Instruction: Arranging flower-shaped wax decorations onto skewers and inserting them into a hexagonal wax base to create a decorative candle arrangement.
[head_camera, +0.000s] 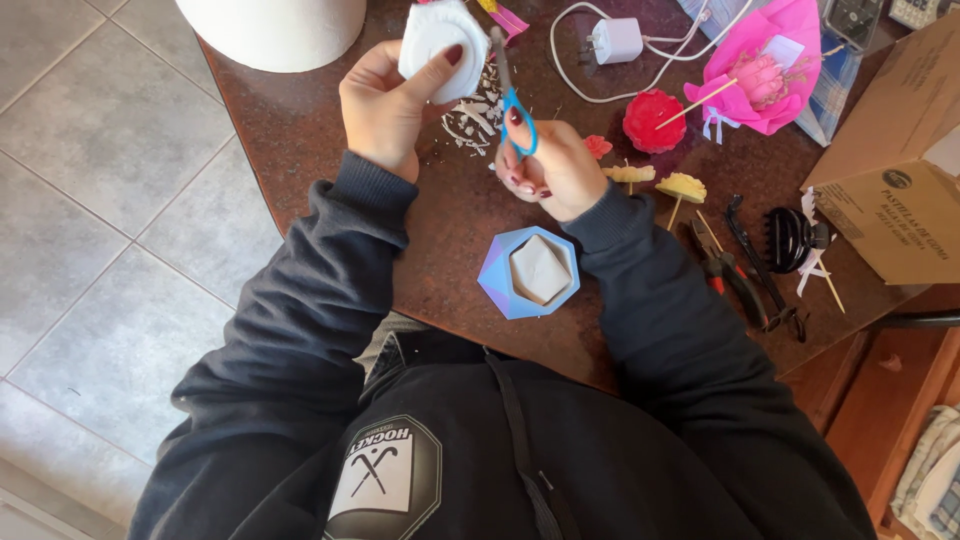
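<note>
My left hand grips a white foam piece above the brown table. My right hand holds blue-handled scissors with the blades pointing up against the foam's right edge. White foam scraps lie on the table between my hands. A blue and purple faceted pot with a white foam block inside stands just below my right hand.
A red flower, small yellow flowers on sticks, a pink paper bouquet, a white charger with cable, pliers, a black hair claw and a cardboard box lie at right. A white roll stands at top left.
</note>
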